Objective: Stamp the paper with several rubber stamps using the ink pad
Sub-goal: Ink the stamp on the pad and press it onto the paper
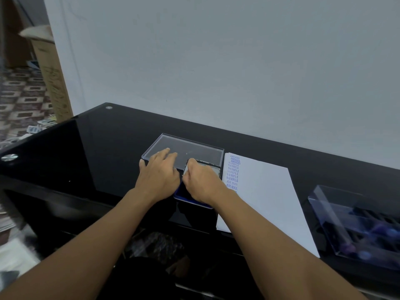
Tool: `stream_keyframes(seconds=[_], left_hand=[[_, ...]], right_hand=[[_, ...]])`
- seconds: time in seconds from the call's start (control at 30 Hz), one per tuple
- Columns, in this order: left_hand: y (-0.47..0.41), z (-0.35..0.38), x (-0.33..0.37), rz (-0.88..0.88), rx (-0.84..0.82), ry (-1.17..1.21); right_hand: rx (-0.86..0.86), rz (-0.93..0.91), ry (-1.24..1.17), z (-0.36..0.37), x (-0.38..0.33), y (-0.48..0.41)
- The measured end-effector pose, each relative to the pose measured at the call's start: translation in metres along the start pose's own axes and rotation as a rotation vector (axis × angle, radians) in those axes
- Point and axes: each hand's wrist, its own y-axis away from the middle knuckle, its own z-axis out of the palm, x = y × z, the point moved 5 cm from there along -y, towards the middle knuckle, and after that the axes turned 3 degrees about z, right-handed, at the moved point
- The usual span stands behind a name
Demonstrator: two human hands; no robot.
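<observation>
On the black desk (104,152), left of the paper (266,202), our ink pad (184,197) takes the stamp (186,169).
Light and stiff, it likely wants a pinch at the handle; our right hand (202,182) clamps its fingers round it, while our left hand (159,172) lies flat, fingers apart, on the clear lid (201,150).

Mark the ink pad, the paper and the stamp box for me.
ink pad (183,192), head view, its exposed near-left corner.
paper (264,202), head view, its bare white middle.
stamp box (324,221), head view, its clear left wall.
</observation>
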Motion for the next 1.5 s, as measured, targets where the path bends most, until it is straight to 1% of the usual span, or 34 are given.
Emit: stream_keyframes(seconds=[0.13,0.27,0.33,0.4,0.5,0.67,0.73,0.83,0.93,1.17,1.37,1.5], left_hand=[[0.001,-0.005,0.006,0.028,0.037,0.014],[0.004,-0.007,0.014,0.042,0.051,0.034],[0.008,-0.007,0.022,0.054,0.041,0.059],[0.011,-0.004,0.032,0.079,0.028,0.073],[0.019,0.007,0.049,0.142,0.015,0.074],[0.037,0.031,0.072,0.266,0.034,-0.042],[0.045,0.035,0.079,0.327,0.068,-0.1],[0.055,0.039,0.085,0.436,0.108,-0.126],[0.061,0.046,0.085,0.508,0.086,-0.126],[0.059,0.048,0.082,0.521,0.109,-0.068],[0.051,0.053,0.078,0.4,0.15,-0.047],[0.047,0.062,0.075,0.355,0.157,-0.119]], right_hand=[[0.01,0.009,-0.044,-0.008,0.001,0.006],[0.182,0.108,-0.212,-0.043,0.02,0.016],[0.218,0.161,-0.279,-0.061,0.035,0.023],[0.214,0.203,-0.31,-0.073,0.049,0.032],[0.174,0.244,-0.265,-0.08,0.064,0.045],[0.137,0.287,-0.208,-0.081,0.083,0.061],[0.133,0.303,-0.193,-0.08,0.088,0.065],[0.145,0.312,-0.188,-0.08,0.092,0.07],[0.158,0.318,-0.198,-0.081,0.095,0.073],[0.13,0.315,-0.173,-0.076,0.097,0.076],[0.068,0.243,-0.074,-0.066,0.093,0.071],[0.013,0.201,-0.015,-0.058,0.09,0.069]])
